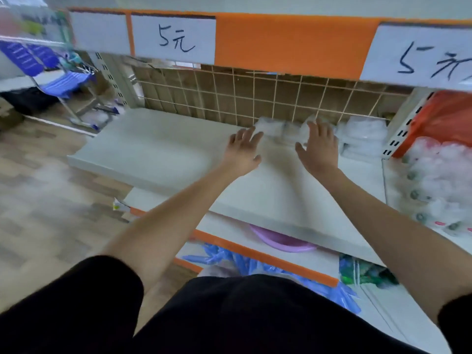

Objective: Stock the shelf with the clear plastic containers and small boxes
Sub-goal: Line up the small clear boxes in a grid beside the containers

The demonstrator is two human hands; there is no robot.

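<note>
A pack of clear plastic containers (282,130) sits at the back of the white shelf (158,149), against the wire grid. My left hand (242,152) reaches in with straight fingers, its tips touching the pack's left end. My right hand (319,146) lies flat with straight fingers against the pack's right side. Another stack of clear containers (362,137) stands just to the right, by the shelf upright. The picture is blurred, so the exact contact is hard to judge.
An upper shelf edge with orange strip and handwritten price labels (175,38) hangs overhead. Bagged clear items (439,180) fill the neighbouring shelf on the right. Below are a purple basin (278,241) and blue plastic goods (229,256). Wooden floor and a blue rack (69,83) lie left.
</note>
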